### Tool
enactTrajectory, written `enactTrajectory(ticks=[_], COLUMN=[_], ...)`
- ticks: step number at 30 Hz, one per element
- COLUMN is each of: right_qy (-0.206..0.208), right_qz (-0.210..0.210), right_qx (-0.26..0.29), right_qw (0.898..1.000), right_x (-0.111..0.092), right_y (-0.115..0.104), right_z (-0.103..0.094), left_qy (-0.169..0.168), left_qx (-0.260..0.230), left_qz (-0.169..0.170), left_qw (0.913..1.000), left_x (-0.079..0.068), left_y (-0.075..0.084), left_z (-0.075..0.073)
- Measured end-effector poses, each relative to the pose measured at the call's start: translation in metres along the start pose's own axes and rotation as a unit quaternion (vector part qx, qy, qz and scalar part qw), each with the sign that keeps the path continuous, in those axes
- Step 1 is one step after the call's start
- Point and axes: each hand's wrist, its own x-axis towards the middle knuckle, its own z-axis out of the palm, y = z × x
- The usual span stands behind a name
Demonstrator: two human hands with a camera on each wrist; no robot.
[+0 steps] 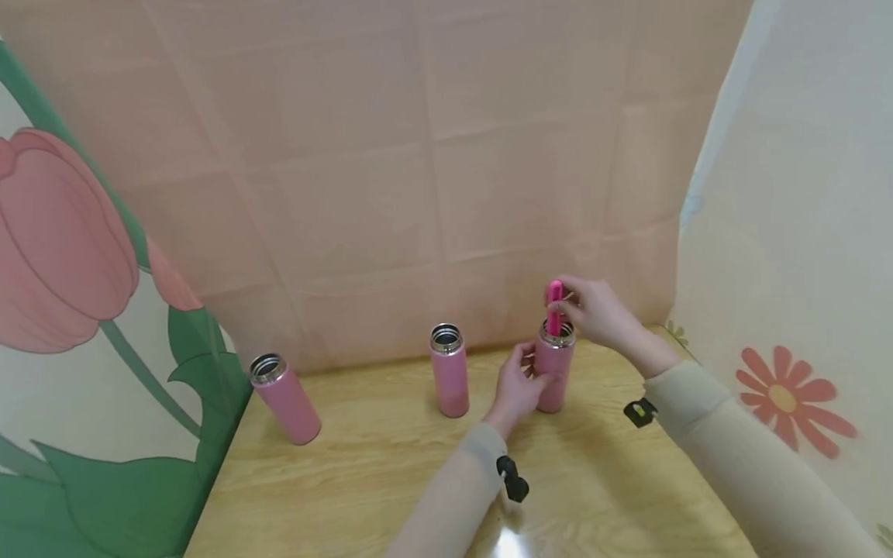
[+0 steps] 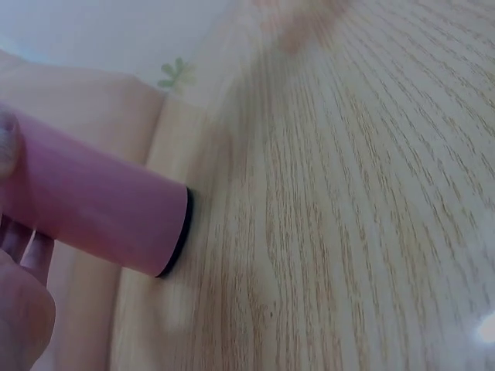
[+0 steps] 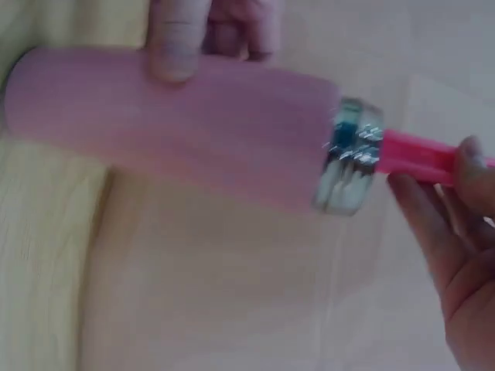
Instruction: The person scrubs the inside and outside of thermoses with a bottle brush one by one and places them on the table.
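At the right of the table stands an uncapped pink insulated bottle with a shiny metal neck. My left hand grips its body, thumb on the near side, as the right wrist view also shows. My right hand pinches a bright pink handle between thumb and fingers, just above the bottle mouth. The handle stands upright, its lower end inside the neck; what is below is hidden. In the left wrist view the bottle's dark base meets the wooden table.
Two more uncapped pink bottles stand on the wooden table: a middle bottle and a left bottle. A creased pinkish cloth hangs behind the table. Flower-patterned walls flank it on both sides.
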Motion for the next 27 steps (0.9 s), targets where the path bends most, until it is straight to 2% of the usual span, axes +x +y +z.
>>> enactTrajectory(ticks=[5,12,16,21,27], right_qy=[0.077,0.109,0.134,0.173,0.187], right_qz=[0.074,0.124,0.133,0.122,0.106], right_qx=[0.011,0.021,0.022,0.009,-0.002], right_qw=[0.994,0.986,0.982,0.977,0.977], right_x=[-0.014,-0.026,-0.031,-0.036,-0.042], right_y=[0.011,0.017,0.016,0.008,-0.003], right_z=[0.012,0.016,0.02,0.027,0.03], left_qy=[0.001,0.007,0.008,0.013,0.013], left_qx=[0.011,0.015,0.005,-0.01,-0.023], left_qz=[0.007,0.029,0.028,0.028,0.04], left_qw=[0.9999,0.9994,0.9995,0.9995,0.9988], left_x=[-0.003,-0.009,-0.01,-0.013,-0.014], left_y=[0.001,-0.004,-0.007,-0.006,-0.003], left_z=[0.003,0.011,0.014,0.017,0.018])
